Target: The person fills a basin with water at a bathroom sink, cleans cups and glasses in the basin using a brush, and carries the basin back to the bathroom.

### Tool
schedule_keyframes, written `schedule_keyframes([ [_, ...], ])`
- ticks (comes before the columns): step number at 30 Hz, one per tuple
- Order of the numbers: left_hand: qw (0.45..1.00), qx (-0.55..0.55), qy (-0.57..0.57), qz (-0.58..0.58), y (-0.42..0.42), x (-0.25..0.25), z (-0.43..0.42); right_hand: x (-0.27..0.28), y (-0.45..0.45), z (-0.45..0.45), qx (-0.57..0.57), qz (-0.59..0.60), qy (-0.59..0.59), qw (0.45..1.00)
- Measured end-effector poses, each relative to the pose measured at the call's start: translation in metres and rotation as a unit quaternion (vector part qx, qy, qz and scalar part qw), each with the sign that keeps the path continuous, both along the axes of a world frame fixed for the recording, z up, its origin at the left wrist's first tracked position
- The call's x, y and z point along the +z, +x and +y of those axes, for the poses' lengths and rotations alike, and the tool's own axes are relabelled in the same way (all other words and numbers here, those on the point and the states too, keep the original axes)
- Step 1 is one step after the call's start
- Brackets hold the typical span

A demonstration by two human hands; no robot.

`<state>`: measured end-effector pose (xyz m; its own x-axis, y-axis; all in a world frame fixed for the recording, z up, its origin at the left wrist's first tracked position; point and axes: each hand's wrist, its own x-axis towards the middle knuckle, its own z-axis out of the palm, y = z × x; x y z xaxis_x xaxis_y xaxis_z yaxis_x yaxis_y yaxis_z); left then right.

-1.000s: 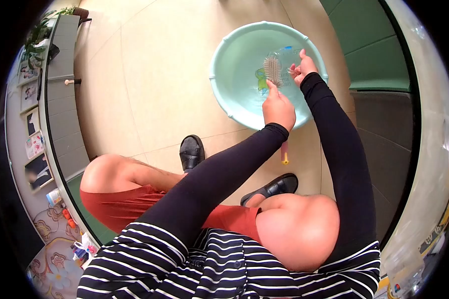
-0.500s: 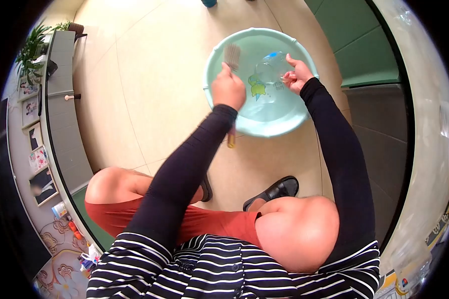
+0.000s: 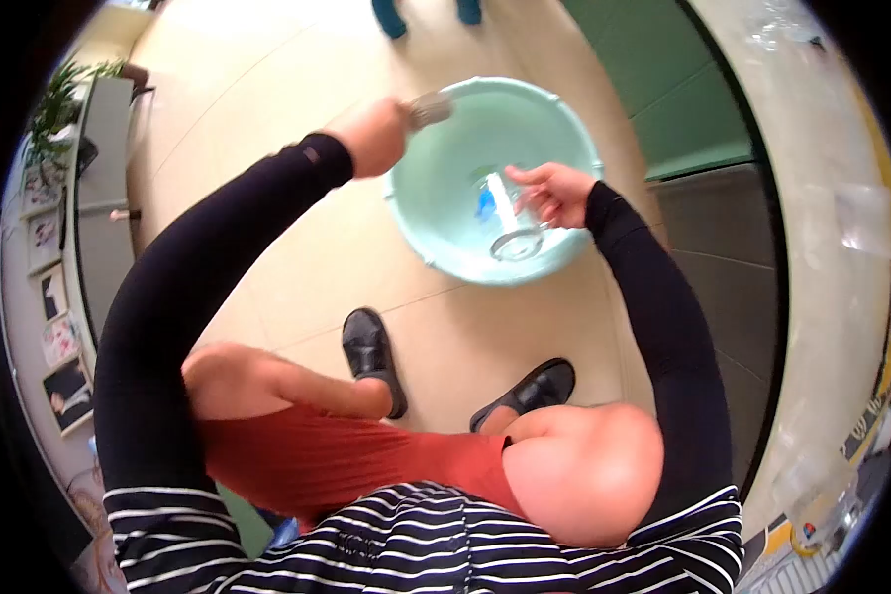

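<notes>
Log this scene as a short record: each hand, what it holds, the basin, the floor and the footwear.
Left hand: holds the brush
Brush: blurred bristle head at the basin's left rim; handle hidden
Left hand position: left hand, just outside the basin
Right hand: right hand, above the basin, fingers around the clear container
Clear container: tilted, round end toward the person; mouth or base, cannot tell
Basin: pale green, round, on the floor
Floor: beige tiles
Footwear: dark sandals
</notes>
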<state>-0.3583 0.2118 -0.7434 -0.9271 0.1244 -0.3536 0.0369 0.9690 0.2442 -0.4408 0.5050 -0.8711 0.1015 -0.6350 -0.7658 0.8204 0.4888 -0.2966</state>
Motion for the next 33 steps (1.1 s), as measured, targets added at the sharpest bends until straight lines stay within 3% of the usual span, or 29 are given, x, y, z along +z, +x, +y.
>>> schedule_keyframes([
  [2,0.998,0.036,0.048,0.005,0.01,0.001,-0.004,0.033,0.012,-0.009,0.026,0.122,0.068,0.99],
  [4,0.997,0.051,0.057,0.007,0.019,-0.01,-0.007,0.039,0.016,-0.01,0.059,0.142,0.031,0.988],
  [7,0.997,0.061,0.045,-0.022,0.029,-0.016,0.001,0.082,0.022,-0.017,0.193,0.281,0.026,0.94],
  [11,0.998,0.037,0.038,-0.041,0.02,-0.026,0.006,0.15,0.045,-0.046,0.44,0.51,0.069,0.736],
  [13,0.998,0.041,0.028,-0.032,0.014,-0.026,0.011,0.146,0.058,-0.062,0.482,0.576,0.08,0.655],
  [16,0.999,0.036,0.024,-0.006,0.009,-0.025,0.017,0.123,0.083,-0.091,0.442,0.675,0.192,0.558],
  [19,1.0,0.016,0.008,0.007,0.005,-0.022,0.02,0.06,0.099,-0.133,0.469,0.673,0.352,0.45],
  [20,1.0,0.008,0.014,0.008,0.006,-0.026,0.019,0.053,0.104,-0.136,0.494,0.681,0.349,0.413],
  [23,1.0,0.001,0.028,0.002,0.011,-0.028,0.014,0.058,0.111,-0.143,0.527,0.658,0.335,0.421],
  [24,1.0,-0.003,0.031,0.004,0.013,-0.036,0.008,0.076,0.108,-0.138,0.53,0.659,0.283,0.453],
  [27,0.999,0.01,0.04,-0.012,0.015,-0.026,0.008,0.094,0.097,-0.109,0.449,0.743,0.159,0.47],
  [33,0.997,0.03,0.075,0.005,0.014,-0.026,0.0,0.23,0.056,-0.019,0.121,0.702,0.024,0.702],
])
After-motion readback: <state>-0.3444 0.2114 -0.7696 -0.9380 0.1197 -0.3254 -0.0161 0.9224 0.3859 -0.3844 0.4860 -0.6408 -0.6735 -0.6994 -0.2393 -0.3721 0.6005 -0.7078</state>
